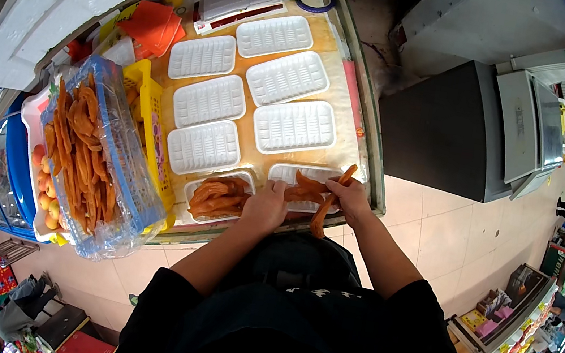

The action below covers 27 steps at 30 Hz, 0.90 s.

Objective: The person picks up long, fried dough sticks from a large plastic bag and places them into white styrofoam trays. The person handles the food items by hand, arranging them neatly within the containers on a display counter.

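You, in black
Your black top (316,342) bears small white marks (327,293) in front; its sleeves (161,304) leave your forearms (211,259) bare.

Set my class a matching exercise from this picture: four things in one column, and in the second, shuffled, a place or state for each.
Column one
1. Right hand
2. Yellow basket
3. White tray just left of the left hand
4. Purple ring

Column two
A. Heaped with orange-brown strips
B. Near the far end of the table
C. Holding a long orange-brown strip
D. Between the clear plastic bag and the empty white trays

Right pairs: 1-C, 2-D, 3-A, 4-B
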Motion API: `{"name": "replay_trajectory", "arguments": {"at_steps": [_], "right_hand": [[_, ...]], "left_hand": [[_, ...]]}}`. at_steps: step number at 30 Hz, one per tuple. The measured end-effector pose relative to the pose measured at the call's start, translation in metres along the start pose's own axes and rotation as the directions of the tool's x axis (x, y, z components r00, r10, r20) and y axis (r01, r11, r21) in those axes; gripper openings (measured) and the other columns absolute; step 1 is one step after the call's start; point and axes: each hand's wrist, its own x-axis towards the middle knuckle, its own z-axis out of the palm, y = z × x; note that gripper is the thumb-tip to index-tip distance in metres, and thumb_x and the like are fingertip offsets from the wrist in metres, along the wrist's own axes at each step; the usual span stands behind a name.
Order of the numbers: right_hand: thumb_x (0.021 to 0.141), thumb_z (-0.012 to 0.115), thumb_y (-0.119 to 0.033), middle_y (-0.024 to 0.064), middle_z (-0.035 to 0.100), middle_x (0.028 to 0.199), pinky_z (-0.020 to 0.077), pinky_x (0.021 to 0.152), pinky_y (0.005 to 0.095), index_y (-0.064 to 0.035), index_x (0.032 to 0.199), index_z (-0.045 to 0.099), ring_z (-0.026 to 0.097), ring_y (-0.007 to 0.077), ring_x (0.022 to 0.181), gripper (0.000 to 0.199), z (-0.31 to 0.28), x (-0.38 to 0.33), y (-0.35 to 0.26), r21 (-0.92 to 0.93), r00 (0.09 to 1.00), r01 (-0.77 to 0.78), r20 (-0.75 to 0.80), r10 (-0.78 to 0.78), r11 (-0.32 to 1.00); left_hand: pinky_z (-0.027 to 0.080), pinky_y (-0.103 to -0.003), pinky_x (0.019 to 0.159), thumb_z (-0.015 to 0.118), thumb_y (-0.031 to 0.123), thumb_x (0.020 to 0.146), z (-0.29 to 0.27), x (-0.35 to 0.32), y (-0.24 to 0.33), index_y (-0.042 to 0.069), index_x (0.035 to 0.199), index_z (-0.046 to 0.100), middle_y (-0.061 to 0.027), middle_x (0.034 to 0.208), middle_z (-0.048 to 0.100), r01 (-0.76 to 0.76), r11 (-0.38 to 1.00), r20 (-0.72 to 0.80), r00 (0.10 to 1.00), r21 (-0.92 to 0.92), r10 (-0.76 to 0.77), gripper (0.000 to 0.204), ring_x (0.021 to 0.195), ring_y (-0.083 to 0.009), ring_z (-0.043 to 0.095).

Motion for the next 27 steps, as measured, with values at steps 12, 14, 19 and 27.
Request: {"name": "replay_trajectory", "arguments": {"at_steps": [12, 14, 19, 27], "right_hand": [[0.086, 0.066, -0.021, 0.0060, 0.060, 0.078, 0.0486, 0.051, 0.0273, 0.0012, 0.100, 0.057, 0.058, 0.0140, 0.062, 0.027, -0.003, -0.005, 0.000, 0.012, 1.000, 0.007, 0.029, -0.007, 1.000], [0.086, 0.066, -0.022, 0.0067, 0.060, 0.080, 0.0511, 0.052, 0.0289, 0.0006, 0.097, 0.056, 0.059, 0.0151, 0.062, 0.027, -0.007, -0.011, -0.003, 0.063, 0.998, 0.007, -0.068, -0.003, 0.998], [0.087, 0.061, -0.023, 0.0094, 0.059, 0.075, 0.0491, 0.046, 0.0275, -0.0026, 0.087, 0.053, 0.058, 0.0180, 0.057, 0.022, -0.027, -0.014, -0.008, 0.430, 0.997, 0.038, -0.080, -0.004, 0.902], [0.090, 0.061, -0.026, 0.0057, 0.059, 0.085, 0.0570, 0.065, 0.0288, -0.0061, 0.093, 0.055, 0.061, 0.0174, 0.074, 0.021, -0.030, -0.024, -0.031, 0.640, 0.990, 0.135, -0.116, -0.079, 0.756]], "left_hand": [[0.049, -0.040, 0.075, 0.057, 0.006, 0.079, -0.014, 0.027, 0.012, 0.007, 0.097, 0.057, -0.0112, 0.102, 0.054, -0.307, 0.941, -0.196, 0.923, 0.142, 0.330, 0.018, 0.090, -0.0324, 0.057], [0.049, -0.040, 0.075, 0.058, 0.007, 0.079, -0.013, 0.030, 0.010, 0.007, 0.094, 0.057, -0.0109, 0.100, 0.054, -0.313, 0.939, -0.209, 0.917, 0.146, 0.338, 0.015, 0.089, -0.0324, 0.057], [0.049, -0.041, 0.072, 0.060, 0.010, 0.080, -0.014, 0.036, 0.003, 0.008, 0.089, 0.058, -0.0103, 0.094, 0.056, -0.294, 0.956, -0.081, 0.953, 0.000, 0.293, 0.010, 0.089, -0.0320, 0.057], [0.049, -0.043, 0.070, 0.062, 0.012, 0.081, -0.020, 0.024, -0.007, 0.008, 0.096, 0.057, -0.0112, 0.095, 0.055, -0.178, 0.983, -0.173, 0.968, 0.042, 0.183, 0.016, 0.085, -0.0335, 0.059]]}}
